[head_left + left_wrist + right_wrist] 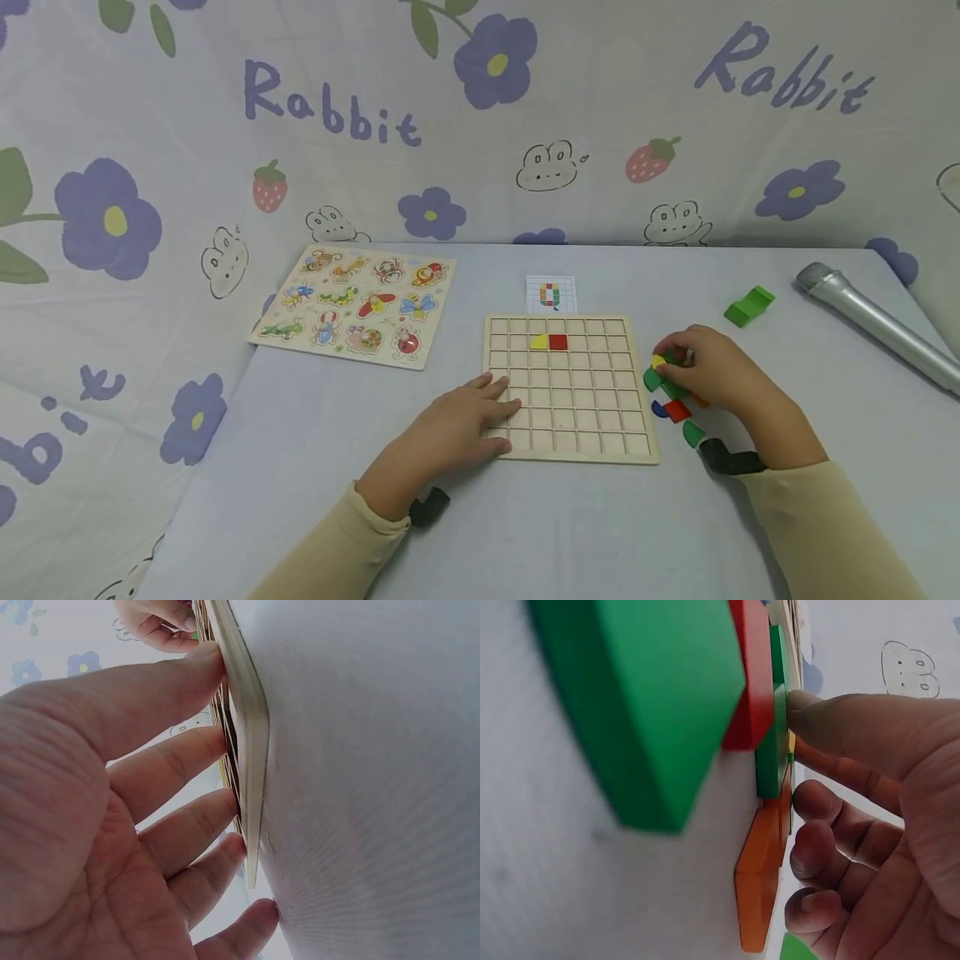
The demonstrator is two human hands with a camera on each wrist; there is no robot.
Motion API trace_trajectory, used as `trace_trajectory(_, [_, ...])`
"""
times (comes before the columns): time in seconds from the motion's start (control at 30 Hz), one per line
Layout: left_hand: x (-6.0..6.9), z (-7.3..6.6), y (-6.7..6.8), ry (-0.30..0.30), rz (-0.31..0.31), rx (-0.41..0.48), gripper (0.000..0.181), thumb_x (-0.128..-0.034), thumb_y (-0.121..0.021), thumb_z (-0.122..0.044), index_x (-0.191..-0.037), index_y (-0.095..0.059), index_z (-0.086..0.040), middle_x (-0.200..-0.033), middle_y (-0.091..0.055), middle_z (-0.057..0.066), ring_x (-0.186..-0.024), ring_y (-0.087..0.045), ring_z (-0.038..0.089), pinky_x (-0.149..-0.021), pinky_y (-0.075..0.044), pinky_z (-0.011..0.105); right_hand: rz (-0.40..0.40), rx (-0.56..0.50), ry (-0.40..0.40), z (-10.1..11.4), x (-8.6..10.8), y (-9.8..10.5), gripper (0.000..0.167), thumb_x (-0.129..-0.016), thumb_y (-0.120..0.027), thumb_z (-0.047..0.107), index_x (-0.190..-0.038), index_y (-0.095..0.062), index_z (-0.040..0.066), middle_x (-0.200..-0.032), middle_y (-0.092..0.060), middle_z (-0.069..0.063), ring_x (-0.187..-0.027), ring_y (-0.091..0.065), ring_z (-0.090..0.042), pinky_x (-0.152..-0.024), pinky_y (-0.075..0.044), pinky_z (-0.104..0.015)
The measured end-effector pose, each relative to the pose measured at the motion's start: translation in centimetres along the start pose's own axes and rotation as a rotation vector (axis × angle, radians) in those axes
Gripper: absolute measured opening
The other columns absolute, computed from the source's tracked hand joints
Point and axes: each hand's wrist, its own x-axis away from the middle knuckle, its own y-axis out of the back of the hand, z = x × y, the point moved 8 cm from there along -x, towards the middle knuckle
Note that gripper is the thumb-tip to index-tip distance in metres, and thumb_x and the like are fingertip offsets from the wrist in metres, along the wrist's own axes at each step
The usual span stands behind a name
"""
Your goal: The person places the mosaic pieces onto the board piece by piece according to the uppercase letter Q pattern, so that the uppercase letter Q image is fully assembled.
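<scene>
A wooden grid board (573,421) lies flat on the table, with a yellow piece (539,342) and a red square (558,342) side by side in its upper rows. My left hand (461,425) rests on the board's left edge, fingers spread. In the left wrist view, its thumb (176,682) touches the rim. Right of the board, my right hand (708,367) pinches a small yellow piece (657,361) between thumb and index finger, its exact shape partly hidden. Around it lie green pieces (693,433), a red square (678,411), a blue piece (659,409) and orange pieces (757,877).
Behind the board lies a small pattern card (551,294) with a coloured Q-like figure. An insect picture puzzle (360,304) is at the left. A green block (749,307) and a silver microphone (877,325) lie at the right. A printed cloth hangs behind.
</scene>
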Motion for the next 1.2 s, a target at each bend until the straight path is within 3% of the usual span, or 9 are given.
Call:
trace_trajectory(0.23, [0.0,0.0,0.0,-0.001,0.000,0.002,0.061,-0.0995,-0.081,-0.034,-0.156,-0.063,-0.023,-0.175,-0.042,0.002,-0.168,-0.029,0.027,-0.133,-0.033,0.052,-0.018,-0.045,0.000,0.5,0.0,-0.4,0.027,-0.102,-0.075,0.018,-0.126,-0.069,0.007,-0.120,-0.061,-0.020,-0.102,-0.057,-0.034,-0.065,-0.058,-0.033])
trace_trajectory(0.53, [0.0,0.1,-0.1,0.011,0.006,0.001,0.061,-0.0995,-0.081,-0.035,-0.157,-0.062,-0.024,-0.175,-0.041,0.001,-0.168,-0.029,0.027,-0.133,-0.033,0.052,-0.022,-0.103,-0.021,1.4,0.5,-0.1,0.018,-0.106,-0.069,0.018,-0.123,-0.066,0.010,-0.111,-0.066,-0.014,-0.090,-0.060,-0.028,-0.060,-0.056,-0.034])
trace_trajectory(0.67, [-0.1,0.0,0.0,0.004,0.004,-0.003,0.061,-0.0997,-0.081,-0.034,-0.157,-0.062,-0.024,-0.175,-0.042,0.002,-0.168,-0.029,0.027,-0.133,-0.033,0.051,-0.080,-0.134,0.033,3.0,0.3,0.9,0.020,-0.108,-0.068,0.018,-0.126,-0.068,0.009,-0.109,-0.068,-0.013,-0.092,-0.061,-0.027,-0.069,-0.055,-0.035])
trace_trajectory(0.77, [0.0,0.1,0.0,0.004,0.002,0.001,0.061,-0.0996,-0.081,-0.034,-0.157,-0.062,-0.023,-0.175,-0.042,0.002,-0.168,-0.029,0.027,-0.133,-0.033,0.051,-0.114,-0.173,0.074,4.8,-0.5,1.1,0.023,-0.108,-0.068,0.019,-0.129,-0.070,0.009,-0.110,-0.070,-0.012,-0.097,-0.061,-0.028,-0.078,-0.053,-0.035])
trace_trajectory(0.97, [0.0,0.4,-0.2,0.013,0.008,0.015,0.061,-0.0995,-0.081,-0.034,-0.157,-0.062,-0.024,-0.175,-0.041,0.000,-0.168,-0.028,0.026,-0.134,-0.032,0.051,-0.094,-0.243,0.095,7.7,-3.3,-0.5,0.023,-0.109,-0.067,0.020,-0.128,-0.073,0.009,-0.116,-0.070,-0.013,-0.100,-0.062,-0.029,-0.084,-0.053,-0.037])
trace_trajectory(1.2, [-0.1,0.4,-0.2,0.017,0.005,0.011,0.061,-0.0996,-0.081,-0.034,-0.157,-0.062,-0.026,-0.175,-0.042,0.000,-0.168,-0.028,0.024,-0.134,-0.033,0.050,-0.062,-0.251,0.101,8.9,-5.7,-2.1,0.018,-0.108,-0.067,0.017,-0.122,-0.075,0.008,-0.112,-0.071,-0.013,-0.097,-0.062,-0.028,-0.085,-0.051,-0.040])
